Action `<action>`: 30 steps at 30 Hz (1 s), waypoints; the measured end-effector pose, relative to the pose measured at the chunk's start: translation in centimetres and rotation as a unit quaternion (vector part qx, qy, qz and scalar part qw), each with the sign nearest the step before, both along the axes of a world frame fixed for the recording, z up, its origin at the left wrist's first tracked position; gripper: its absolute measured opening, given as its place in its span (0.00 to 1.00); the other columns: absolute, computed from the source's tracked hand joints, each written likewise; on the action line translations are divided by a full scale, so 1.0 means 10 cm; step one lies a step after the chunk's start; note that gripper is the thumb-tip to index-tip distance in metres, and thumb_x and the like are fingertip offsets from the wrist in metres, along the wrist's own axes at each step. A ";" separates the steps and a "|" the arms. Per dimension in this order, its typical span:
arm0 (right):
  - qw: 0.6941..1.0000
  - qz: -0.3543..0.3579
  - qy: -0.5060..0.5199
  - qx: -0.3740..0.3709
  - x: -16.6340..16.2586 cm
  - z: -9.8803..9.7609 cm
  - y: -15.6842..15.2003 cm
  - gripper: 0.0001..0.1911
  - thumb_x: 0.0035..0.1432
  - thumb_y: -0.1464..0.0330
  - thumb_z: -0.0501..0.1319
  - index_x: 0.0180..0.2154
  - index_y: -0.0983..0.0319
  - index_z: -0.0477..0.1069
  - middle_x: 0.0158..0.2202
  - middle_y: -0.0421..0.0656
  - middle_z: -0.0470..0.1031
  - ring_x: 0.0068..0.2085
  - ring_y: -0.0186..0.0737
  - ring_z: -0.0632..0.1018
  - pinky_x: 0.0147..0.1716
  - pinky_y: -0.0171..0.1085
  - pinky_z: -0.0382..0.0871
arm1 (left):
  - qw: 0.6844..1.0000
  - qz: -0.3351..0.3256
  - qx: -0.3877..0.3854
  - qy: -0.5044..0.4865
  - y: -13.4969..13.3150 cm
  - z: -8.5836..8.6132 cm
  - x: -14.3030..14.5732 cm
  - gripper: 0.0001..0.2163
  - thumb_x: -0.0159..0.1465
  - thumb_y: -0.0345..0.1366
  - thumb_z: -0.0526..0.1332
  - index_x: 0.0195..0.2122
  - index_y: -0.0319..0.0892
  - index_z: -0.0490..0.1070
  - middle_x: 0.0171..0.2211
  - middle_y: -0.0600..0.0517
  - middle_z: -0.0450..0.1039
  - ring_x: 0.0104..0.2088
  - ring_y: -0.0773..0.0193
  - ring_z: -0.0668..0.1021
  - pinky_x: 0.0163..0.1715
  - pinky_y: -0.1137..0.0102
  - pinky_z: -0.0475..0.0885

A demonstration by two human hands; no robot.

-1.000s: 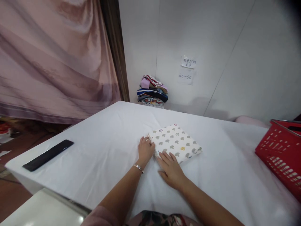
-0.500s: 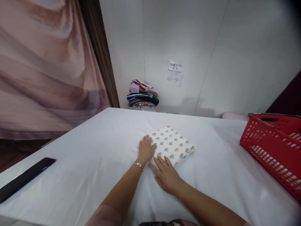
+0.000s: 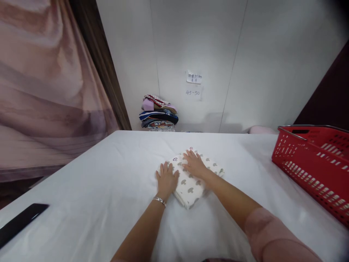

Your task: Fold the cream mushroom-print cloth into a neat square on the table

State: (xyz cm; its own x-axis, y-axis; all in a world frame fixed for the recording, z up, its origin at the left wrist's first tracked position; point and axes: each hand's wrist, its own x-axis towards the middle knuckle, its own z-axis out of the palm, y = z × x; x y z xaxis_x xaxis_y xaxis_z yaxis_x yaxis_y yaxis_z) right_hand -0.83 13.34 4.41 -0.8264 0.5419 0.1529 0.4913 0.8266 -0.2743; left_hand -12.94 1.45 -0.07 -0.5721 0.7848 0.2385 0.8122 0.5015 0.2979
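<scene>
A folded white cloth [image 3: 188, 187] with grey mushroom-like prints and a few coloured ones lies flat on the white-covered table [image 3: 114, 182]. My left hand [image 3: 167, 179] rests on its left edge, fingers spread, a silver bracelet at the wrist. Across the upper middle of the cloth lies my right hand [image 3: 195, 165], palm down with fingers outstretched. Part of the print is hidden under that hand and forearm.
A red plastic basket [image 3: 311, 167] with a metal handle stands on the right. At the left edge lies a flat black object [image 3: 23, 223]. Behind the table, folded fabrics [image 3: 158, 114] are stacked against the wall, near paper notes [image 3: 194, 85]. A pink curtain [image 3: 49, 94] hangs left.
My right hand has moved from the cloth's near edge up onto its far part. The left hand stays at the left edge. The camera view has shifted slightly.
</scene>
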 end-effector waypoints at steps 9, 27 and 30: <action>0.998 -0.014 -0.050 -0.029 -0.05 -0.28 0.26 0.26 0.63 0.56 0.47 0.60 0.58 0.56 0.65 0.48 0.49 0.65 0.49 0.50 0.59 0.54 0.43 | 1.000 0.000 0.000 -0.015 0.00 -0.03 -0.01 0.25 0.65 0.46 0.46 0.61 0.41 0.57 0.65 0.43 0.48 0.64 0.46 0.49 0.58 0.45 0.47; 0.964 -0.215 -0.117 -0.101 0.58 -0.13 0.68 0.30 0.62 0.54 0.45 0.60 0.63 0.56 0.52 0.54 0.70 0.52 0.50 0.71 0.47 0.42 0.62 | 0.998 -0.047 -0.023 -0.031 0.05 0.01 -0.10 0.25 0.65 0.45 0.47 0.61 0.42 0.56 0.66 0.45 0.45 0.65 0.50 0.49 0.57 0.50 0.54; 0.959 -0.232 -0.129 -0.101 0.79 -0.15 0.49 0.30 0.62 0.53 0.43 0.58 0.63 0.57 0.48 0.54 0.73 0.49 0.52 0.73 0.43 0.44 0.64 | 0.992 -0.118 -0.035 -0.005 0.10 0.07 -0.26 0.24 0.65 0.45 0.49 0.60 0.43 0.57 0.66 0.45 0.43 0.65 0.51 0.47 0.59 0.51 0.52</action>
